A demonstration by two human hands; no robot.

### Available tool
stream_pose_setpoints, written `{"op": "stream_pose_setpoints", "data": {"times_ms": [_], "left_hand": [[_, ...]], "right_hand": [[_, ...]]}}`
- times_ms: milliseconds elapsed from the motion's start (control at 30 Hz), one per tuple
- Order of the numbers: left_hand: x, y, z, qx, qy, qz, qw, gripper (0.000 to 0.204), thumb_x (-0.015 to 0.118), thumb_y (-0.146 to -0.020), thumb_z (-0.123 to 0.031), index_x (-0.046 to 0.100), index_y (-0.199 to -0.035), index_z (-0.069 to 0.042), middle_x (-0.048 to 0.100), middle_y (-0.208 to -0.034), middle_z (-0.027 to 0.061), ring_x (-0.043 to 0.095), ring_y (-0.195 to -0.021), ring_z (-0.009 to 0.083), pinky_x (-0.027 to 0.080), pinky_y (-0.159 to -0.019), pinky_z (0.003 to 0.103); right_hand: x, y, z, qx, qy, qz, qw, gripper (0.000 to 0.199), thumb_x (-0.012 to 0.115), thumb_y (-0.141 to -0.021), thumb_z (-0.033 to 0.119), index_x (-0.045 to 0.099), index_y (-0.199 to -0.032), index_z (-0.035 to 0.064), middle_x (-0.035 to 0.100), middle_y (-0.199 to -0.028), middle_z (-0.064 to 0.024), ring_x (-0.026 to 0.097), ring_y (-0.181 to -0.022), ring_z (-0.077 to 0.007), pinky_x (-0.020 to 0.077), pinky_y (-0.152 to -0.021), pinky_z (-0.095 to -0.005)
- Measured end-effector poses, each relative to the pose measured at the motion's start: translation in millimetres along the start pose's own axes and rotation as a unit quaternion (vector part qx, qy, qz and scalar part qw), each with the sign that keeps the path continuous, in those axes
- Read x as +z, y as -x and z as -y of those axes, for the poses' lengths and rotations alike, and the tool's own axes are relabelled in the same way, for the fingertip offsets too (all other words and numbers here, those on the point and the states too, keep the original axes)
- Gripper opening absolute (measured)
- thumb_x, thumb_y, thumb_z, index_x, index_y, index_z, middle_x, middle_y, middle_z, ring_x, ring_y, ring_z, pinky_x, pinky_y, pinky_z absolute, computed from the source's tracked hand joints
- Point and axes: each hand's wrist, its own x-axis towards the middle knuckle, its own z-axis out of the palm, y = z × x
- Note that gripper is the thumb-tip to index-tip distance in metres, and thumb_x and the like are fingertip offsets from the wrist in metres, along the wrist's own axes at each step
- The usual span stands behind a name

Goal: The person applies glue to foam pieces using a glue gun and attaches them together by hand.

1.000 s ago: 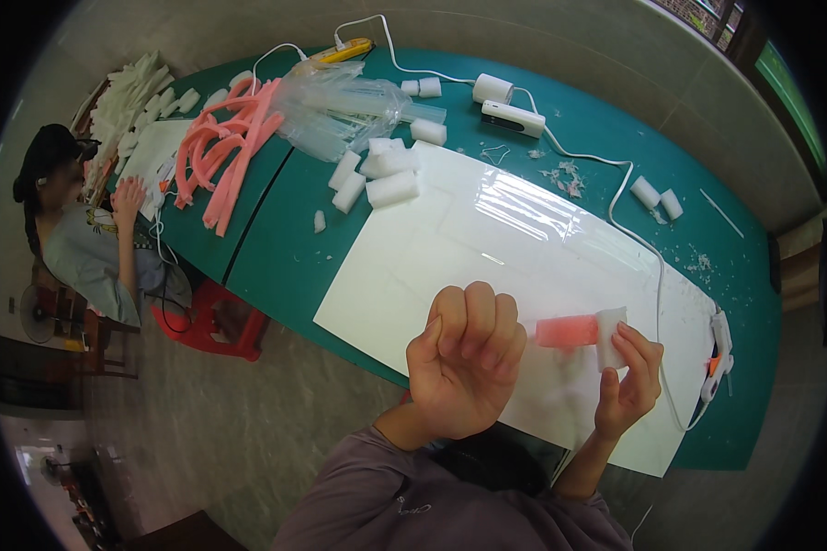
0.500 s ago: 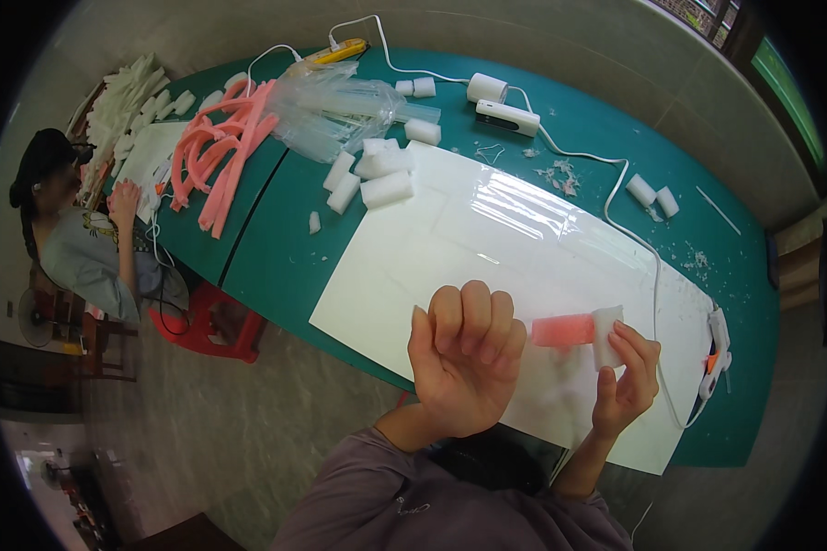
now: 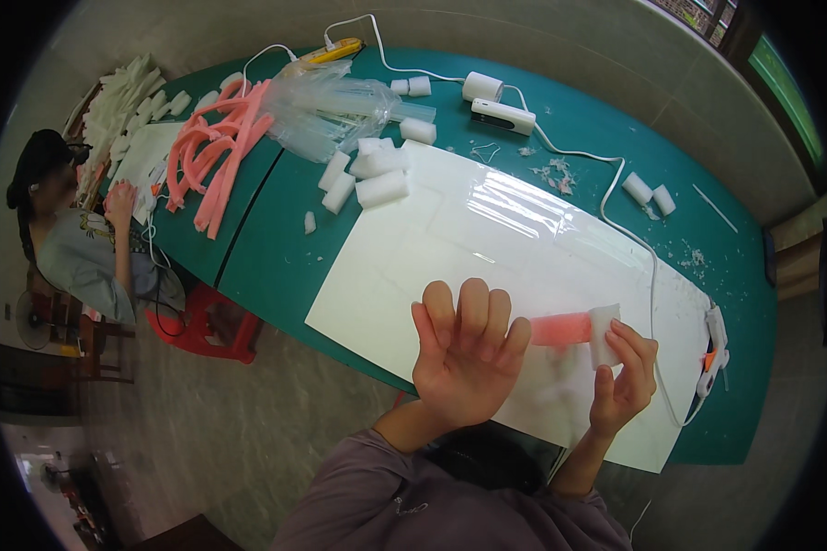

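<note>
The left hand, fingers spread flat and holding nothing, presses one end of a pink foam stick while the right hand pinches a white foam piece onto its other end, likely needing steady pressure.

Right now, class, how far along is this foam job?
Done: none clearly finished. In hand: left hand open against a pink foam piece, right hand holding its white foam end. Left: white foam rolls and pink foam strips wait on the green table.
</note>
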Motion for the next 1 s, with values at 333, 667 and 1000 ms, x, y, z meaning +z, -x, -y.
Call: {"op": "stream_pose_setpoints", "data": {"times_ms": [333, 667, 1000], "left_hand": [[-67.5, 20.9, -42.2, 0.043, -0.973, 0.202, 0.101, 0.057, 0.037, -0.085, -0.052, 0.037, -0.133, -0.020, 0.026, -0.142, 0.0067, 0.017, -0.132, 0.0329, 0.003, -0.101, 0.058], [-54.1, 68.8, -66.1, 0.037, -0.959, 0.272, -0.068, 0.053, 0.034, -0.085, -0.054, 0.035, -0.133, -0.031, 0.027, -0.141, -0.0024, 0.010, -0.134, 0.0298, -0.013, -0.100, 0.057], [-58.1, 101.9, -80.8, -0.177, -0.850, 0.464, 0.175, 0.063, 0.035, -0.080, -0.060, 0.037, -0.132, -0.024, 0.034, -0.137, 0.0022, 0.029, -0.128, 0.0193, 0.012, -0.106, 0.045]], "right_hand": [[-3.8, -0.2, -2.6, -0.009, 0.006, 0.001, 1.000, 0.029, 0.063, -0.074, 0.023, 0.064, -0.090, -0.0012, 0.063, -0.095, -0.0129, 0.051, -0.078, -0.0234, 0.0418, -0.069, -0.0305], [-3.1, 0.2, -5.3, -0.001, 0.005, -0.001, 1.000, 0.030, 0.063, -0.073, 0.023, 0.064, -0.090, -0.0019, 0.063, -0.095, -0.0133, 0.051, -0.079, -0.0231, 0.0416, -0.070, -0.0298], [1.3, -2.0, -6.3, -0.013, -0.008, -0.010, 1.000, 0.031, 0.064, -0.072, 0.022, 0.064, -0.090, -0.0034, 0.063, -0.095, -0.0148, 0.051, -0.079, -0.0231, 0.0436, -0.071, -0.0303]]}}
